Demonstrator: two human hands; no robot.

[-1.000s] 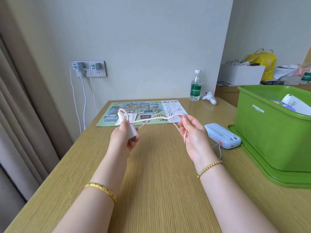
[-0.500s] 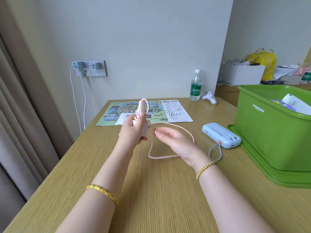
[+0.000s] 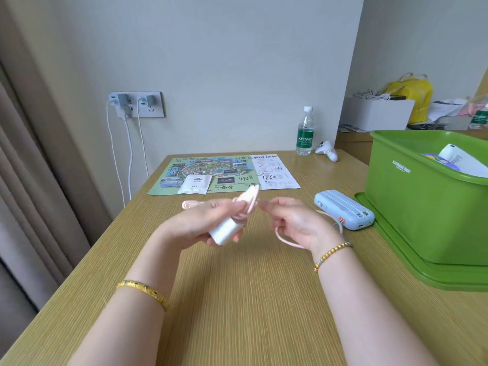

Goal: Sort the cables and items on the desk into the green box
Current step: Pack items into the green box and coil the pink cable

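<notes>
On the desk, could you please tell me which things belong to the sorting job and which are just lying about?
Part of the job:
pink cable and white charger, held in the hands, left and right
blue power bank
white packet
green box

Probably just lying about:
water bottle
wall socket
yellow bag

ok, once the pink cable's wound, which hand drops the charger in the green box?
Probably left: the left hand already grips the white charger with the pink cable coiled on it. The right hand is nearer the green box but only pinches the loose end.
</notes>
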